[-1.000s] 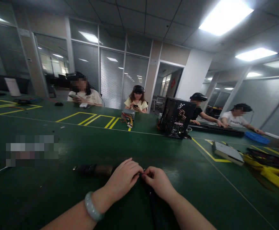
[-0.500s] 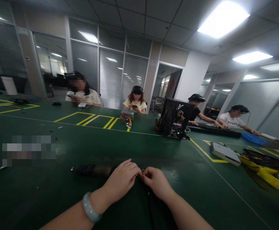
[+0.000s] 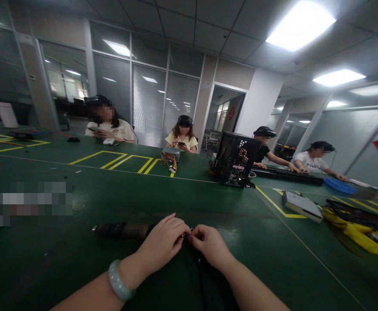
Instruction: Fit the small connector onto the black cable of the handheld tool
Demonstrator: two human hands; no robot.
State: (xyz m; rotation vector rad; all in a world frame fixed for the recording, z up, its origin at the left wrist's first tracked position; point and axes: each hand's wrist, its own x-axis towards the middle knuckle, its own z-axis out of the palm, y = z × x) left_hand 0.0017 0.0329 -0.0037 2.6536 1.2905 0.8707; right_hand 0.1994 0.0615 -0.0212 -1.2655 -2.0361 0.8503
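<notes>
A dark cylindrical tool (image 3: pixel 124 230) with a brownish middle lies across the green table, its small silver tip pointing left. Its right end passes under my left hand (image 3: pixel 164 237), whose bent fingers close about that end. My right hand (image 3: pixel 211 244) is closed in a pinch right beside the left fingertips. A small shiny bit shows between the two hands; what the right fingers hold is hidden. Below the right hand, a black cord-like strip (image 3: pixel 202 278) runs down toward the near edge of the picture.
Beyond my hands stand a black computer case (image 3: pixel 236 160) and a power supply (image 3: pixel 171 154) with coloured wires. To the right are a flat silver box (image 3: pixel 302 205), a yellow tool bag (image 3: pixel 367 235) and a blue tray (image 3: pixel 340 185). Several people sit across the table (image 3: pixel 117 268).
The view has shifted slightly, so the things on the table sit a little farther left. Both hands keep nearly the same pinched pose, close together.
</notes>
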